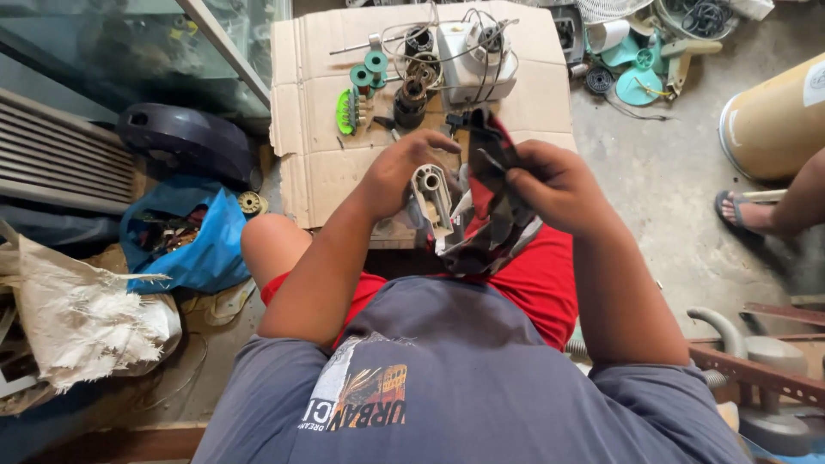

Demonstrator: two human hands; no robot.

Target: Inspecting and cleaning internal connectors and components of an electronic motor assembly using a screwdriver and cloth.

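My left hand (402,168) grips a small white plastic fan part (431,196) with a round hole in it, held over my lap. A dark patterned rag (491,210) with red and grey patches is bunched in my right hand (554,185), touching the white part. Just beyond my hands a flattened cardboard sheet (318,172) lies on the floor. On it rest a white motor housing (468,56) with loose wires, dark motor pieces (411,99), teal round knobs (369,69) and a green plastic piece (345,112).
A blue plastic bag (202,249) and a torn white sack (82,314) lie at my left, beside a dark fan base (185,137). Teal fan parts (640,73) sit at the back right. Another person's sandalled foot (743,210) and a tan drum (778,116) are at right.
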